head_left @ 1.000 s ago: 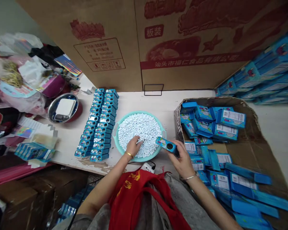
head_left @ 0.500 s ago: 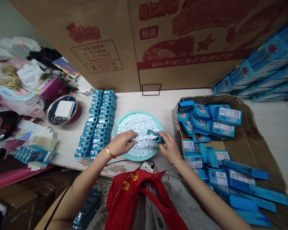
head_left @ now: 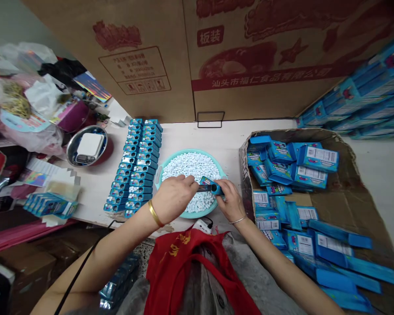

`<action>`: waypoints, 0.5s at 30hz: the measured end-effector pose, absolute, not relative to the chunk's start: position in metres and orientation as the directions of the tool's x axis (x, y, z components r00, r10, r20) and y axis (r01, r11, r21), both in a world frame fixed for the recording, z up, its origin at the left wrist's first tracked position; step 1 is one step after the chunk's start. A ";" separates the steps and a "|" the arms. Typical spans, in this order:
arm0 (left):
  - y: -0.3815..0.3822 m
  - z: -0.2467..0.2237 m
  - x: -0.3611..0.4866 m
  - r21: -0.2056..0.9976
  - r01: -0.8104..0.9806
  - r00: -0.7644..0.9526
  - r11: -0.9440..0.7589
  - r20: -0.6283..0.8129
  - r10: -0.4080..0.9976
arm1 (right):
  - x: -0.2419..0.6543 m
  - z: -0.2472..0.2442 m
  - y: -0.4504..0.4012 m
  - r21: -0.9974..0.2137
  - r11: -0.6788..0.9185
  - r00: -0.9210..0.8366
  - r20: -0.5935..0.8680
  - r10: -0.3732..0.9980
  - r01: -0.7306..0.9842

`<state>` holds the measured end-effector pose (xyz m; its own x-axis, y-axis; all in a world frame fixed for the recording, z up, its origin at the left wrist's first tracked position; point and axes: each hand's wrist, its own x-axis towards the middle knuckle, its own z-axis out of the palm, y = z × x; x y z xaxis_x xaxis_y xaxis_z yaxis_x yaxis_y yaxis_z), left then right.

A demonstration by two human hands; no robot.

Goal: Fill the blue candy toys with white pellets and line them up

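Note:
My right hand (head_left: 230,200) grips a small blue printed candy box (head_left: 216,189) by its right end, above the basin. A dark round opening shows in the box. My left hand (head_left: 177,197) reaches over the basin with its fingers curled together at the box's left side. What those fingers hold, if anything, is hidden from view. Small white candy pieces (head_left: 184,164) fill the turquoise basin (head_left: 213,154) below. To the left, two rows of small blue boxes (head_left: 144,169) with round openings stand on the table; some show white pieces in their openings.
On the right, an open cardboard carton (head_left: 354,192) holds many blue boxes (head_left: 311,177). A large printed carton (head_left: 144,107) stands behind, with a wire loop (head_left: 210,127) before it. A steel bowl (head_left: 104,157) holds a white scale (head_left: 89,146). Stacked blue boxes (head_left: 364,94) line the far right.
My left hand has moved right to the box, its fingers now closed together. White pieces that lay along the box no longer show there. The view has shifted slightly.

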<state>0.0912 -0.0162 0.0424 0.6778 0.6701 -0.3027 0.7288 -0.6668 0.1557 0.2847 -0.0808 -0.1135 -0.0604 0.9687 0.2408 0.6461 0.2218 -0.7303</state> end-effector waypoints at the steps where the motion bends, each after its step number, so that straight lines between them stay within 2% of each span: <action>1: -0.014 0.035 0.082 0.145 0.744 0.663 -0.652 -0.280 0.694 | 0.286 -0.114 -0.081 -0.733 0.223 -0.055 0.247 0.968 0.643; 4: -0.003 -0.003 0.043 0.092 0.849 0.527 -0.521 -0.233 0.817 | 0.292 -0.115 -0.080 -0.758 0.207 0.004 0.267 0.964 0.619; 7: 0.007 -0.060 0.008 0.062 0.923 0.380 -0.379 -0.286 0.880 | 0.300 -0.113 -0.081 -0.790 0.166 0.077 0.259 0.963 0.590; 11: 0.011 -0.130 0.016 0.206 0.910 0.412 -0.360 -0.341 0.845 | 0.308 -0.109 -0.082 -0.799 0.120 0.117 0.231 0.966 0.589; 15: 0.007 -0.168 0.060 0.412 0.854 0.458 -0.317 -0.309 0.833 | 0.308 -0.108 -0.084 -0.804 0.075 0.157 0.205 0.966 0.590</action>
<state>0.0595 0.0069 -0.1679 0.4579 0.8334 -0.3094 0.8545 -0.3166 0.4119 0.3084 -0.0835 -0.1080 0.1569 0.9661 0.2050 0.5898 0.0748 -0.8041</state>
